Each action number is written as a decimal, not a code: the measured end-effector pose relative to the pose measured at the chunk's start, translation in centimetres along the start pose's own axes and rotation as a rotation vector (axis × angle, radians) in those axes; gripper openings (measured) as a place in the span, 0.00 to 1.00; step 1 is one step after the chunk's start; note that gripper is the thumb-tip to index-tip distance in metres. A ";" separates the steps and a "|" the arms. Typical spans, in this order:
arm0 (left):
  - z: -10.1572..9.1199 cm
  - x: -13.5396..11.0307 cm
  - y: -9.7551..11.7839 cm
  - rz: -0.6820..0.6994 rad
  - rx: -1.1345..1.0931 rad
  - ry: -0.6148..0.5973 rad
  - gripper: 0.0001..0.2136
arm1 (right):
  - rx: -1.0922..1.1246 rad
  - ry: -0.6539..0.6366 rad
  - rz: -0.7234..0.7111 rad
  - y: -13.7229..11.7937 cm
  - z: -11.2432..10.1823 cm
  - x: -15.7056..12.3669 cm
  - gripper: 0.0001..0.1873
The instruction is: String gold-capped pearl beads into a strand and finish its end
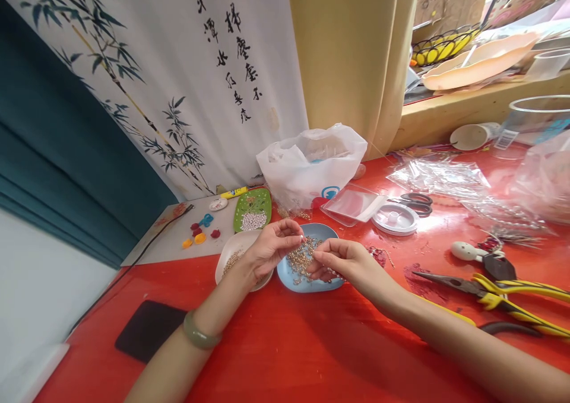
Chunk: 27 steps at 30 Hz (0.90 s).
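Note:
My left hand point(272, 247), a green bangle point(200, 330) on its wrist, is raised between two plates with thumb and fingertips pinched together. A tiny pale speck shows at the fingertips, too small to name. My right hand point(341, 259) is over the right side of the blue plate point(289, 281), thumb and forefinger pressed together and the other fingers curled. What it pinches is hidden. Gold-coloured beads point(299, 259) lie heaped on the blue plate. Partly behind my left hand, a cream plate point(221, 263) holds small tan beads point(232, 262).
Behind stand a green tray point(240, 213) of pearly beads and a white plastic bag point(307, 165). Rightward lie a white spool point(395, 218), scissors point(417, 203), clear packets point(439, 176) and yellow-handled pliers point(499, 293). A black phone-like slab point(149, 330) lies at left.

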State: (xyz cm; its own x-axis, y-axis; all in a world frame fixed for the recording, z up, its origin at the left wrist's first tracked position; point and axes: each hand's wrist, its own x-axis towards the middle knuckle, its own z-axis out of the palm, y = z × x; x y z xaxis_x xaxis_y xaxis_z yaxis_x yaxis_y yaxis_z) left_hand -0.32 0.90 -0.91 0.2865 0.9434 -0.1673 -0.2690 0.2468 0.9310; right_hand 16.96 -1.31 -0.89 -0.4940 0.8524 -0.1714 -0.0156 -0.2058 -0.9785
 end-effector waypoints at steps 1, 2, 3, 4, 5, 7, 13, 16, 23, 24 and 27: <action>0.0 0.0 0.0 -0.003 0.006 0.004 0.11 | -0.001 0.002 -0.001 0.0 0.0 0.0 0.12; 0.0 0.0 0.0 -0.004 0.010 0.006 0.11 | -0.003 0.004 0.000 0.0 0.0 0.0 0.12; 0.0 0.0 0.0 -0.003 0.014 0.006 0.11 | -0.004 0.003 0.001 0.0 -0.1 0.0 0.12; 0.1 0.0 -0.1 0.000 0.019 0.005 0.11 | -0.004 0.003 0.001 0.0 -0.1 0.0 0.12; 0.1 0.0 -0.1 0.004 0.027 0.003 0.11 | -0.004 0.002 0.000 0.0 -0.1 0.0 0.12; 0.1 0.0 -0.2 0.012 0.050 0.000 0.11 | -0.002 0.000 -0.004 0.1 -0.1 0.0 0.11; 0.6 -0.2 -0.3 0.080 0.165 -0.010 0.10 | 0.016 -0.006 -0.006 0.4 -0.2 0.2 0.11; 0.8 -0.3 -0.2 0.084 0.173 -0.027 0.12 | 0.016 -0.008 -0.010 0.3 -0.1 0.2 0.11; 0.9 -0.3 -0.3 0.040 0.149 -0.023 0.10 | 0.025 -0.005 -0.012 0.2 -0.2 0.1 0.11; 1.0 -0.4 -0.3 0.038 0.161 -0.026 0.08 | 0.028 -0.007 -0.012 0.2 -0.2 0.0 0.11; 1.2 -0.6 -0.3 0.038 0.191 -0.021 0.07 | 0.022 -0.011 -0.009 -0.3 -0.2 -0.1 0.11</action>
State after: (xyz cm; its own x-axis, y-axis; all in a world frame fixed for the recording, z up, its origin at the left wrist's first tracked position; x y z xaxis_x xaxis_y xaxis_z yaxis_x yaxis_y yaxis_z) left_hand 0.71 0.04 -0.69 0.2990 0.9460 -0.1255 -0.1012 0.1622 0.9815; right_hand 17.21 -1.25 -0.57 -0.5033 0.8489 -0.1612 -0.0393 -0.2089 -0.9772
